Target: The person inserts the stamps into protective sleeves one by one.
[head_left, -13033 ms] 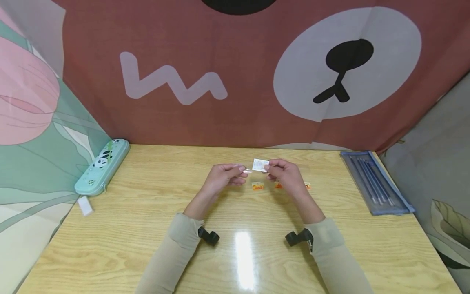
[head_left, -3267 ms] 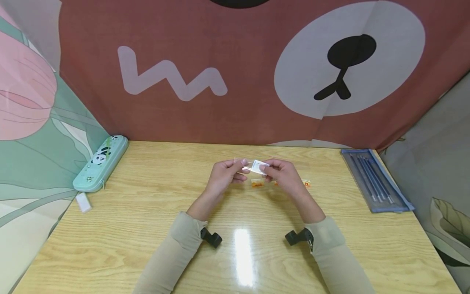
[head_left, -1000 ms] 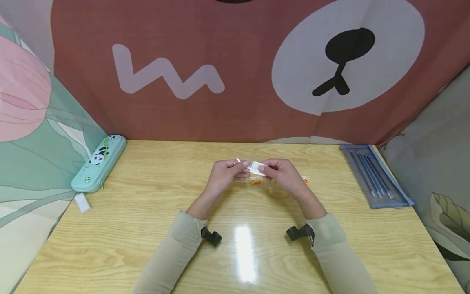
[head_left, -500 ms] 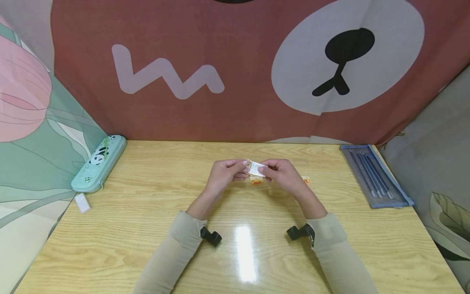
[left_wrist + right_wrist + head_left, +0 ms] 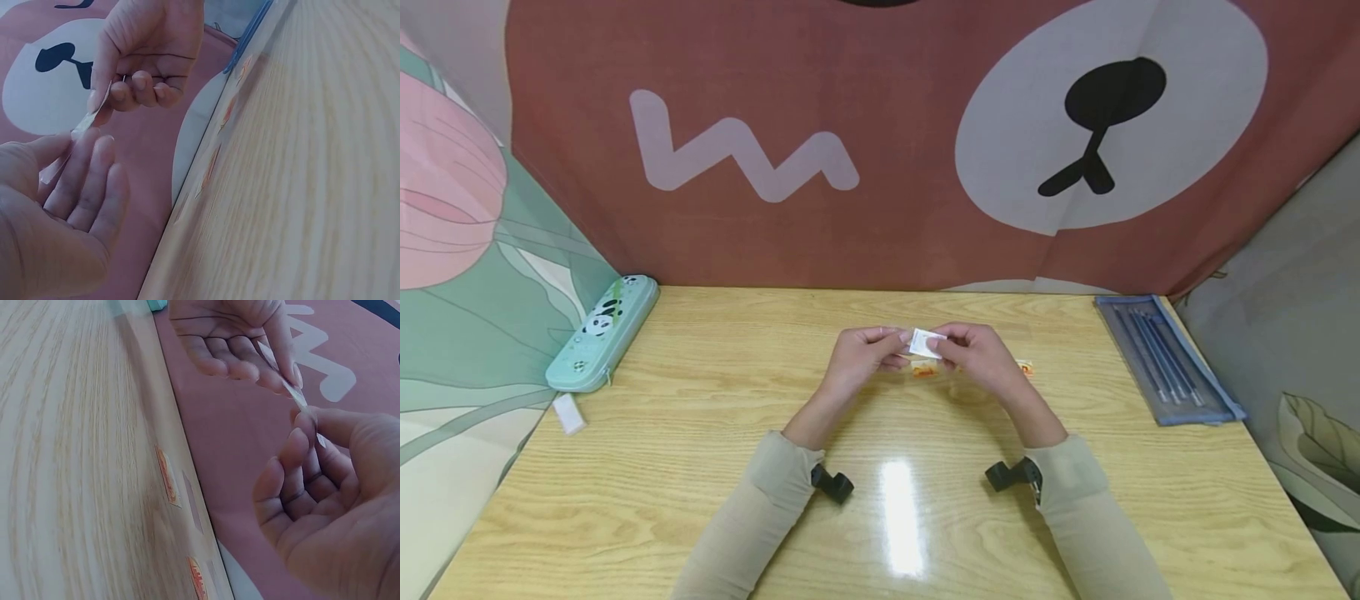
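Observation:
Both hands are raised over the far middle of the table, with a small flat white packet (image 5: 927,343) between them. My right hand (image 5: 983,357) pinches its right side between thumb and index finger, the thumb lying on its face. At its left edge the thumb and fingertips of my left hand (image 5: 863,357) pinch it. In the right wrist view, the thin, pale packet (image 5: 294,394) is seen edge-on, spanning from one hand's fingertips to the other's. On the table beneath lie small orange-and-white packets (image 5: 924,368), partly hidden by the right hand.
A mint-green pencil case (image 5: 604,333) with a panda print stands at the left edge, a white block (image 5: 568,414) in front of it. On the right lies a blue mesh zip pouch (image 5: 1168,360) with several pens inside. A printed red-brown cloth (image 5: 737,233) hangs behind the table.
Thirteen seconds ago the left hand held a clear strip apart from the packet; now its fingertips are at the packet's left edge. Clear film glinting there moments ago no longer shows.

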`<state>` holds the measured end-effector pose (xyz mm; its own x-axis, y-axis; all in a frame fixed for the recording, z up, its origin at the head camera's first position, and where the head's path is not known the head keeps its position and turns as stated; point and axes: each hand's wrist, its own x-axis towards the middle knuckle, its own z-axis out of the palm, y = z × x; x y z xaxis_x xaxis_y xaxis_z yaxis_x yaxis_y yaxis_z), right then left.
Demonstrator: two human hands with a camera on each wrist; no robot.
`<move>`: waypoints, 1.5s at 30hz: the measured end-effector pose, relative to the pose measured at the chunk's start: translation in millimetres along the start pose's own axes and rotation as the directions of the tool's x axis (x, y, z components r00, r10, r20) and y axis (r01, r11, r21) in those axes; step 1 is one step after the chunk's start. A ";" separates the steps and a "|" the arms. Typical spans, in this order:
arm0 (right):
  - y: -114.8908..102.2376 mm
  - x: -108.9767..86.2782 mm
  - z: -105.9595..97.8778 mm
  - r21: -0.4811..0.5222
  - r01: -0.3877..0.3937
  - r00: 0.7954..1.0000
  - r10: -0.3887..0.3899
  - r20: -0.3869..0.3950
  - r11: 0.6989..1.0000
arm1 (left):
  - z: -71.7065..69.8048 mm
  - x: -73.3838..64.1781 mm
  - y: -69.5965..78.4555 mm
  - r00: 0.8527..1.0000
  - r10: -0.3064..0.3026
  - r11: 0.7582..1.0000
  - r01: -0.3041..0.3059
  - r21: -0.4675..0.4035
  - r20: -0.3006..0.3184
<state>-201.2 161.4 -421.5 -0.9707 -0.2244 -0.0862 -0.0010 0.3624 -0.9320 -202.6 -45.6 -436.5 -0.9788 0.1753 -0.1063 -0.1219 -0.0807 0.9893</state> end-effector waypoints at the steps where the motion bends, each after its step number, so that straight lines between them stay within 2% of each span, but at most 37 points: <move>1: 0.4 0.3 -0.2 0.009 -0.008 1.000 0.008 -0.014 1.000 | 0.0 -0.2 0.2 1.000 -0.003 1.000 0.003 0.001 0.003; 6: 2.4 0.8 -2.3 0.096 -0.040 0.995 0.049 -0.089 0.995 | 0.7 -0.6 1.2 1.000 -0.013 1.000 0.013 -0.024 0.005; 10: 1.1 0.4 -3.4 0.168 -0.043 0.992 0.062 -0.107 0.985 | 1.6 0.5 2.2 1.000 -0.015 0.999 0.015 -0.052 -0.001; 13: -0.2 0.5 -3.8 0.198 -0.052 0.992 0.075 -0.106 0.979 | 1.3 1.0 3.1 1.000 -0.012 0.999 0.012 -0.047 0.019; 17: -0.2 1.0 -6.0 0.206 -0.070 0.989 0.094 -0.110 0.976 | -1.8 0.0 5.4 0.997 0.011 1.000 -0.011 0.006 0.075; 19: 0.5 1.3 -8.0 0.204 -0.073 0.989 0.098 -0.115 0.976 | -4.2 -0.8 6.7 0.995 0.050 0.993 -0.059 0.099 0.091; 21: 1.4 1.3 -10.3 0.211 -0.073 0.989 0.099 -0.113 0.975 | -6.6 -1.5 8.2 0.988 0.114 0.965 -0.135 0.225 0.104; 22: 1.6 1.2 -11.3 0.215 -0.072 0.989 0.097 -0.111 0.974 | -7.7 -1.8 8.9 0.982 0.151 0.939 -0.177 0.294 0.110; 25: 2.4 0.7 -14.0 0.224 -0.075 0.990 0.100 -0.102 0.972 | -10.5 -2.9 10.5 0.959 0.246 0.838 -0.282 0.468 0.138; 27: 2.6 0.2 -14.9 0.223 -0.075 0.991 0.098 -0.094 0.972 | -11.5 -3.5 11.3 0.948 0.275 0.793 -0.318 0.520 0.160; 29: 2.5 -0.2 -15.1 0.219 -0.077 0.991 0.099 -0.090 0.973 | -12.2 -3.9 11.7 0.945 0.280 0.760 -0.327 0.562 0.171; 32: 1.8 -0.9 -15.3 0.206 -0.078 0.992 0.097 -0.085 0.975 | -12.4 -4.4 12.3 0.947 0.270 0.741 -0.321 0.590 0.176; 36: 0.8 -1.4 -15.5 0.198 -0.078 0.991 0.098 -0.089 0.977 | -12.5 -4.8 13.0 0.948 0.263 0.732 -0.316 0.603 0.179; 45: 0.1 -1.0 -15.1 0.182 -0.083 0.991 0.100 -0.088 0.980 | -13.0 -4.8 12.4 0.938 0.290 0.707 -0.344 0.617 0.191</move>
<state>-203.9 175.4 -416.2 -0.9834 -0.1062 -0.1474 0.1229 0.2086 -0.9702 -201.5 -60.2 -425.0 -0.9219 0.3282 0.2059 0.3522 0.4885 0.7983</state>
